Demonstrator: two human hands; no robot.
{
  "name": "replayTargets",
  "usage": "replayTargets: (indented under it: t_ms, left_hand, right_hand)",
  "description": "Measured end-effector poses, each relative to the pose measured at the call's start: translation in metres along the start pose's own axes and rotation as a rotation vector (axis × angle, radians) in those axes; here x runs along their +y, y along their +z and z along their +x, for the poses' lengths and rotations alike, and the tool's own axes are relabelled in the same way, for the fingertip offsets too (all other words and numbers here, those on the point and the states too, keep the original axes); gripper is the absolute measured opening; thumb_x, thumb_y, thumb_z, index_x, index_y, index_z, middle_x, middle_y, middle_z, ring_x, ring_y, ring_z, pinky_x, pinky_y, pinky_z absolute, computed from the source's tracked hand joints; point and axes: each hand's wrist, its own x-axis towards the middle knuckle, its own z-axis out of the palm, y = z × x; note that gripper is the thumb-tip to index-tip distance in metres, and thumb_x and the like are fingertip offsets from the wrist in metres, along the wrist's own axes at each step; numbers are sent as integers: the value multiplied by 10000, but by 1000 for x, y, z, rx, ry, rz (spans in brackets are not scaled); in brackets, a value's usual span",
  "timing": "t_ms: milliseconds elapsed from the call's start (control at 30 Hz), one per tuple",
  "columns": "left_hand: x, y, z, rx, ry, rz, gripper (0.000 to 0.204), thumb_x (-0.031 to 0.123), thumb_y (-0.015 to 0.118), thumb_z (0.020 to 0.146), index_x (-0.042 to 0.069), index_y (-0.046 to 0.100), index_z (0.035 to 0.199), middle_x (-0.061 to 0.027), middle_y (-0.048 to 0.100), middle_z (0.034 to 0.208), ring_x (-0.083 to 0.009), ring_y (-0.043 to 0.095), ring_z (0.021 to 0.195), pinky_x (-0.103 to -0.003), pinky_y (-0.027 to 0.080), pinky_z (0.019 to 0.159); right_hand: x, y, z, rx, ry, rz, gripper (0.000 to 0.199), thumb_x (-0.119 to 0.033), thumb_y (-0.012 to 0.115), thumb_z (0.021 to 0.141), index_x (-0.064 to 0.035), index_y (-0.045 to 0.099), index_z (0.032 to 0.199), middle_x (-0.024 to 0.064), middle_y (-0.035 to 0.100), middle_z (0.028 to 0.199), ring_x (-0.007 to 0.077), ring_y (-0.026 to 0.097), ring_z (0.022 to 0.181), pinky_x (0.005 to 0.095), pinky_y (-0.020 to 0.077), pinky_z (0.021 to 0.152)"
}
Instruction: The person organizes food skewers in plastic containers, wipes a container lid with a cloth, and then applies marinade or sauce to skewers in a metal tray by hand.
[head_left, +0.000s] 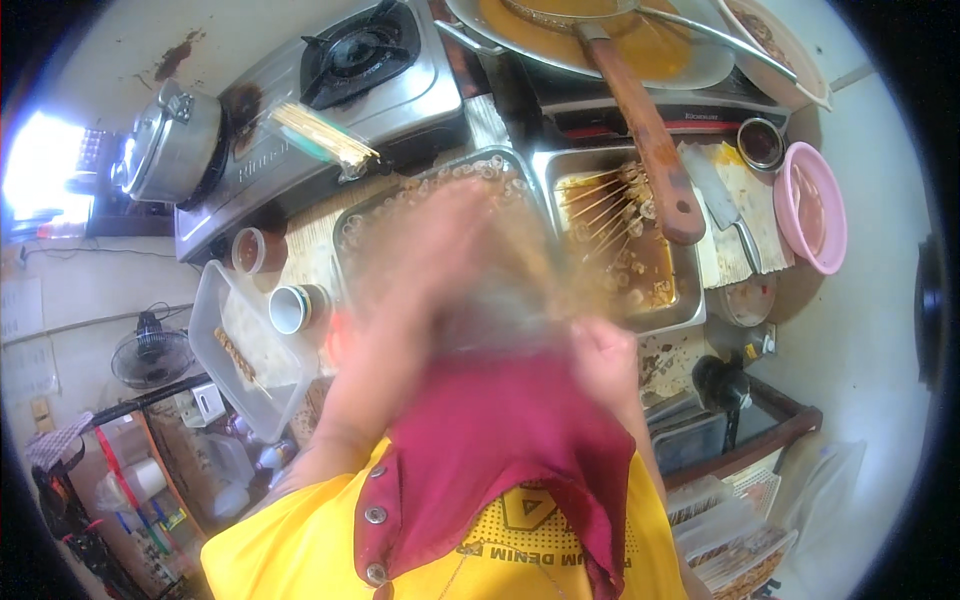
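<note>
- Counter: a gas stove (340, 95) stands at the far left corner with a lidded pot (175, 140) at its left end; a wide pan of orange sauce (600, 40) sits at the far edge, its wooden handle (650, 140) reaching out over the trays.
- Steel tray (440, 190), mid-counter: the left hand (440, 260) sweeps over it, blurred; whether the fingers are together or apart cannot be told. A fast pass so near the rim could likely tip it.
- Sauce tray (620, 250), right of it, holds skewers (600, 215); the right hand (605, 360) is closed at its near edge, apparently on a red cloth (500, 440). The cloth may drag through sauce.
- Cleaver (725, 205), right side: near a moving elbow, a probable hazard.
- Cup (290, 308), left edge: easily knocked.
</note>
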Motion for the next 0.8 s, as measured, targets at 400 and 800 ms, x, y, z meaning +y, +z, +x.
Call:
replayTargets:
  t_ms: [400,800]
  left_hand:
    - [4,-15,4,-61,35,156,141,57,676,885,36,657,1023,-51,696,904,-160,674,791,-271,578,684]
    - [6,-15,-3,-75,-4,176,169,125,675,890,66,661,1049,-36,690,975,-170,651,900,-307,545,757]
  right_hand:
    - [-11,-1,7,-47,-53,4,114,-83,612,898,20,660,906,172,546,625,160,549,525,307,441,540]
    - [10,12,11,-40,-49,112,143,-93,633,904,37,677,945,169,652,727,161,636,633,286,484,611]
